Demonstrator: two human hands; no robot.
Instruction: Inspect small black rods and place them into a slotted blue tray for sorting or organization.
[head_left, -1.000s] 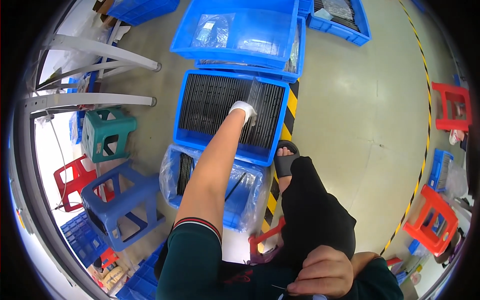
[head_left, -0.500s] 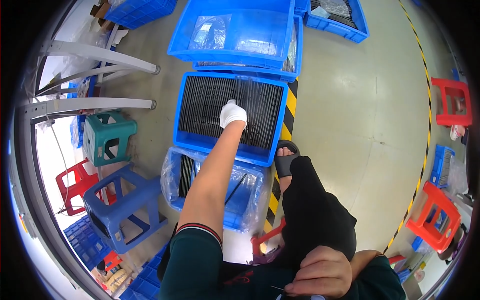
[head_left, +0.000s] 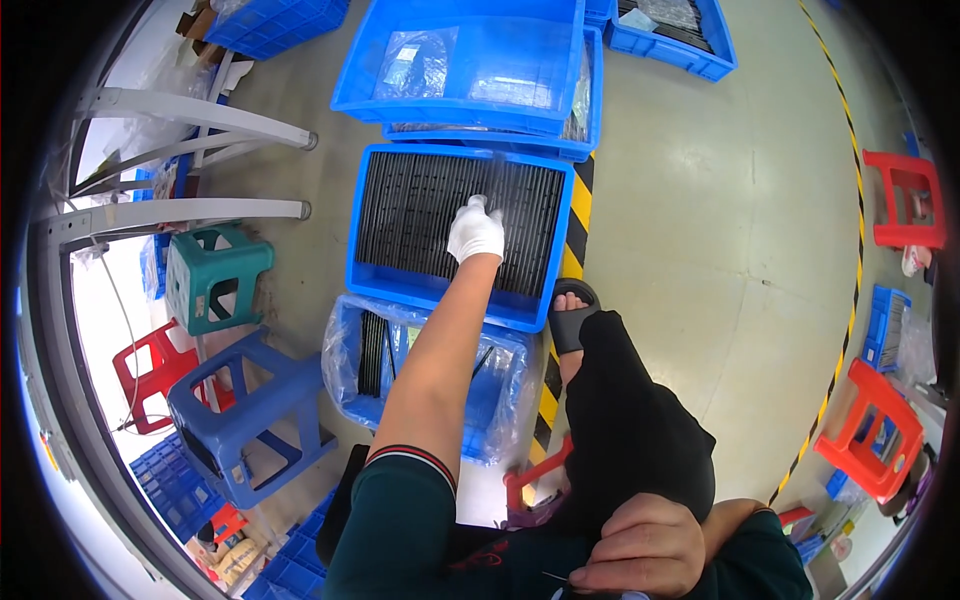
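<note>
Nearest the body, the bare right hand (head_left: 645,545) rests over the lap beside the black trouser leg (head_left: 635,420), its fingers folded in toward the thumb; whether anything is pinched there, I cannot tell. Keeping it back from the work seems sensible, though it could come forward to steady a rim if needed.

Beyond it, ahead and to its left, lies a blue plastic crate lined with a clear plastic bag (head_left: 340,350). Below the left forearm's path, a short bundle of dark narrow strips (head_left: 371,355) stands at its left end. The forearm should stay high enough not to drag on the loose film.

Farther out, the white-gloved left hand (head_left: 476,232) reaches over the long, thin black strips (head_left: 410,210), which stand in close rows in a larger blue plastic crate (head_left: 400,283). Its fingers are bent downward above the rows; their tips are partly hidden, so I cannot tell whether they pinch a strip. Packed this tightly, the strips probably handle best with a straight, gentle grip along their length, since tilting one could catch its neighbours.

Just past the left hand, a blue plastic crate with clear packets (head_left: 355,95) sits close, so low knuckles might bump its edge.
</note>
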